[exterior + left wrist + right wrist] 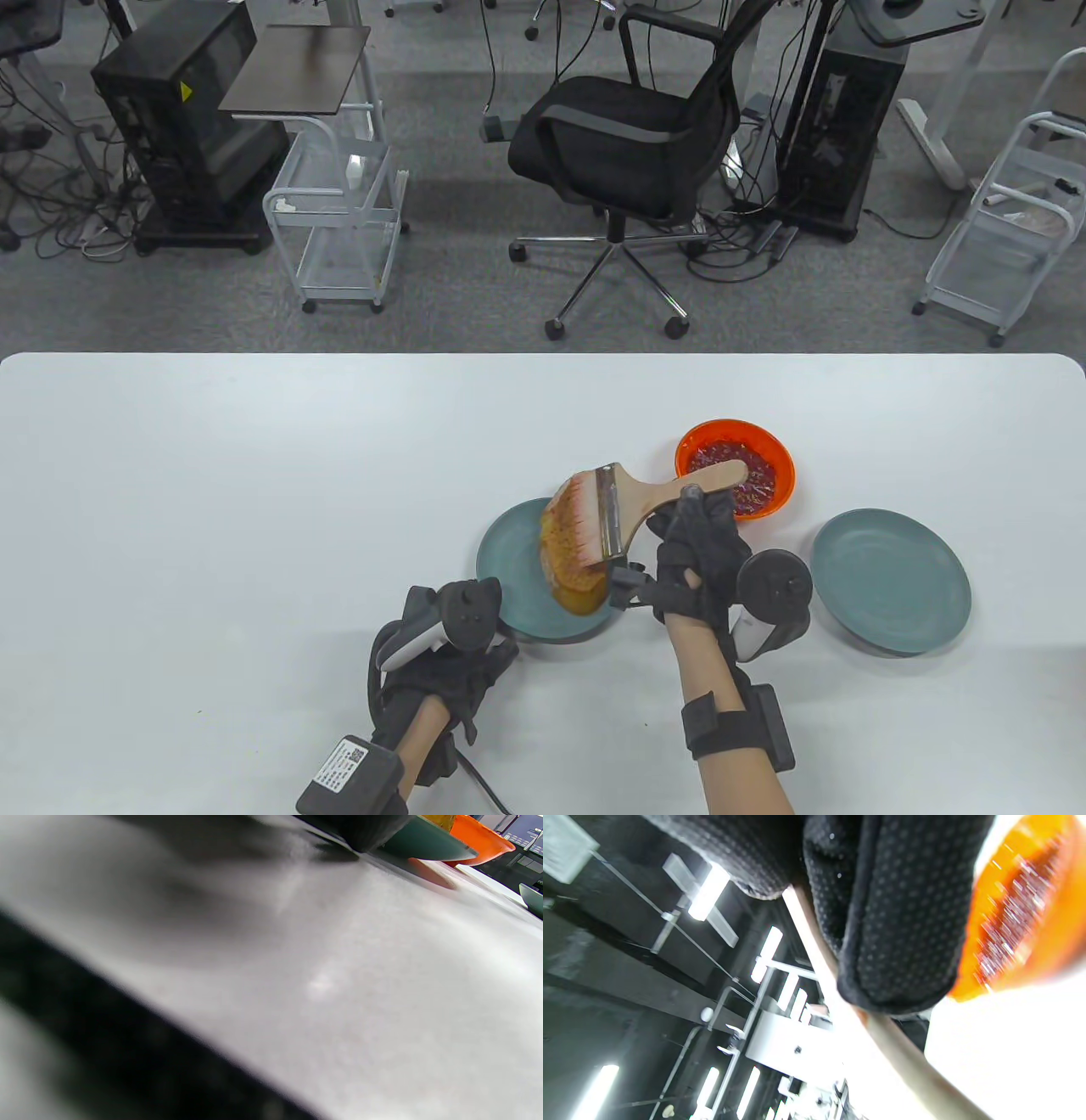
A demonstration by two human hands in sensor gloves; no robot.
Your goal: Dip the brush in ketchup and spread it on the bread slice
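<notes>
A bread slice (567,570) with orange-brown spread lies on the left teal plate (509,586). My right hand (689,543) grips the wooden handle of a wide brush (607,514). The red-stained bristles lie on the far part of the bread. The orange bowl of ketchup (736,469) stands just beyond the handle's end. In the right wrist view my gloved fingers (895,921) wrap the handle (814,942), with the bowl (1022,912) blurred beside them. My left hand (462,645) rests on the table at the plate's near-left rim and holds nothing; the tracker hides its fingers.
A second teal plate (891,580) with nothing on it sits to the right of my right hand. The left wrist view shows blurred tabletop, the left plate's rim (424,844), the bowl (483,838) and the second plate's edge (532,897). An office chair (628,144) stands beyond the table.
</notes>
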